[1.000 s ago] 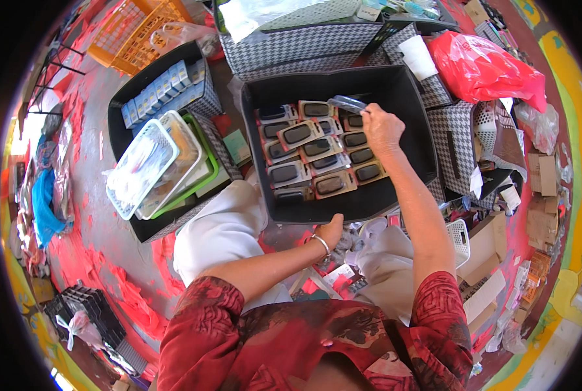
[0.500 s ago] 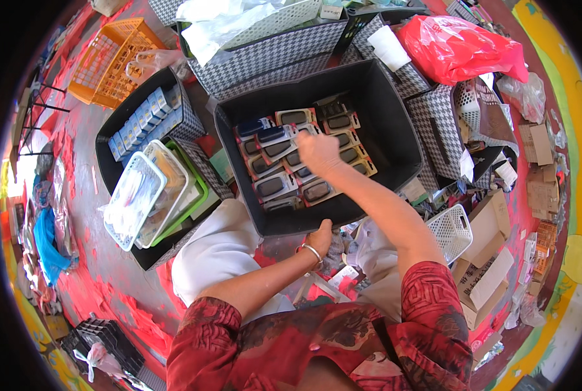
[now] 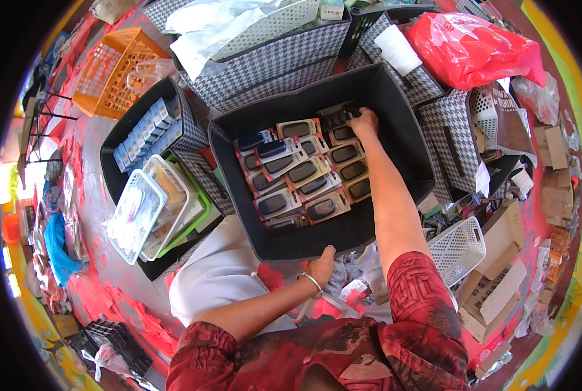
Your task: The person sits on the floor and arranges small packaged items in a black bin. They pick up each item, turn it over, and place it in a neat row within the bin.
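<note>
A black fabric storage box (image 3: 271, 242) sits tilted before me, holding several rows of carded blister packs (image 3: 302, 172), each with a dark rounded oblong piece inside. My left hand (image 3: 321, 266) grips the box's near rim, its thumb over the edge and its fingers hidden below. Inside, at the far right end of the packs, my right hand (image 3: 364, 122) has its fingers curled at a darker blister pack (image 3: 336, 117). The fingertips are partly hidden there.
Left stands a box of blue cartons (image 3: 149, 130), with stacked plastic baskets (image 3: 149, 208) nearer me. An orange crate (image 3: 116, 73) is beyond. Houndstooth boxes (image 3: 271, 68) line the back, and a red plastic bag (image 3: 475, 51) rests back right. A white basket (image 3: 459, 251) and opened cartons (image 3: 493, 296) lie right.
My right hand has moved from above the middle of the packs to their far right end. My left hand stays on the near rim, and the view has shifted slightly.
</note>
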{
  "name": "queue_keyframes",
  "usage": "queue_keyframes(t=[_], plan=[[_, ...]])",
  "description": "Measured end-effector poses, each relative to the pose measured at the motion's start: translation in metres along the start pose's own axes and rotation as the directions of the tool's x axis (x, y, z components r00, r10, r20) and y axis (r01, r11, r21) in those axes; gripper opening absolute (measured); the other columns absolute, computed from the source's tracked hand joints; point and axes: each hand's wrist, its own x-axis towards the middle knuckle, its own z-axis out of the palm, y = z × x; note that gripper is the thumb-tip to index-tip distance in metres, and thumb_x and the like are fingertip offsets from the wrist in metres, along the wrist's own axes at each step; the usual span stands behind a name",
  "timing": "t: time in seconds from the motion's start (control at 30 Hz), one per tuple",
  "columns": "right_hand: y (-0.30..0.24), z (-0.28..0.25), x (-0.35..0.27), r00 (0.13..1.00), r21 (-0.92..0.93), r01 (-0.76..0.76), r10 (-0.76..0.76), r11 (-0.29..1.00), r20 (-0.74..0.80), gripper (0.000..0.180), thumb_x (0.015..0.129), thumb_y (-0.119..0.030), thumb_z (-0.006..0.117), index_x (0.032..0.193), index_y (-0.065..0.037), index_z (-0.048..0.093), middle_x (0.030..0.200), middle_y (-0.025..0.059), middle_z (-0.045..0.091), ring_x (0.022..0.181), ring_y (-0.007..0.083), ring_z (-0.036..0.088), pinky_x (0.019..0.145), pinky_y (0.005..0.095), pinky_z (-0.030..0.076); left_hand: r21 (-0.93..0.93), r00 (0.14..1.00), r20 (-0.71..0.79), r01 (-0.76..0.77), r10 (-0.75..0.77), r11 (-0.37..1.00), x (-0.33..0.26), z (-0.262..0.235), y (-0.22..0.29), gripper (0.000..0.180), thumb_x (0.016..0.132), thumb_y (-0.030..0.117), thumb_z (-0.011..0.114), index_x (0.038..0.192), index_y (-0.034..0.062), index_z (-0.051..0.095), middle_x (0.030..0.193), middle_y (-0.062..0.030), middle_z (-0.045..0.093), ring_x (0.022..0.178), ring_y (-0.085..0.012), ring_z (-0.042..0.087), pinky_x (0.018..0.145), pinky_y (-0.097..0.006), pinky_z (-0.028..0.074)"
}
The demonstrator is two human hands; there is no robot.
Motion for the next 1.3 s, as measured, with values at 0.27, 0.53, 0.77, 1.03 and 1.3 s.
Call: queue_keyframes(t=[0.27,0.53,0.77,1.03,1.3], plan=[[-0.007,-0.053,0.013,0.986,0.258,0.102,-0.064,0.961,-0.152,0.014,0.064,-0.009,0.061,0.054,0.000,0.056,0.049,0.0112,0.055,0.040,0.0186,0.052,0.041,0.0299,0.042,-0.017,0.997,-0.003,-0.071,0.071,0.997,0.030,0.003,-0.017,0.073,0.073,0.055,0.034,0.100,-0.0097,0.052,0.106,-0.0317,0.051,0.105,-0.0339,0.049,0.088,-0.036,0.034],[0.016,-0.241,-0.168,0.987,0.719,0.125,-0.160,0.683,-0.019,0.012,0.075,-0.011,0.060,0.075,0.001,0.059,0.060,0.0032,0.054,0.047,0.0091,0.049,0.043,0.0210,0.037,-0.600,0.935,0.296,0.026,0.192,0.800,0.046,-0.010,-0.003,0.034,0.077,0.037,0.040,0.075,0.0084,0.057,0.074,-0.0086,0.060,0.064,-0.0240,0.059,0.063,-0.037,0.049],[0.113,-0.318,-0.331,0.990,0.977,0.055,0.119,0.206,-0.081,0.005,0.077,-0.008,0.058,0.078,-0.005,0.053,0.070,0.0008,0.053,0.048,0.0070,0.044,0.040,0.0179,0.033,-0.541,0.924,0.281,-0.071,0.260,0.838,0.038,-0.026,0.011,0.050,0.077,0.053,0.037,0.088,0.0100,0.059,0.084,-0.0096,0.062,0.072,-0.0264,0.060,0.068,-0.047,0.047],[0.185,-0.369,-0.460,0.879,0.926,0.376,0.299,0.042,-0.371,0.008,0.080,-0.004,0.055,0.086,-0.004,0.051,0.073,0.0026,0.055,0.049,0.0081,0.044,0.042,0.0184,0.035,-0.535,0.980,0.080,-0.110,0.180,0.838,0.020,-0.020,-0.003,0.053,0.074,0.062,0.038,0.078,0.0140,0.060,0.075,-0.0029,0.061,0.059,-0.0199,0.052,0.052,-0.037,0.040],[0.180,-0.302,-0.417,0.975,0.967,0.217,0.077,-0.132,-0.208,0.007,0.078,-0.002,0.056,0.084,-0.002,0.053,0.080,0.0066,0.059,0.054,0.0096,0.049,0.045,0.0188,0.038,-0.559,0.957,0.154,-0.122,0.247,0.820,-0.006,-0.001,-0.034,0.042,0.074,0.054,0.049,0.063,0.0134,0.054,0.056,-0.0005,0.054,0.040,-0.0150,0.045,0.037,-0.029,0.036]])
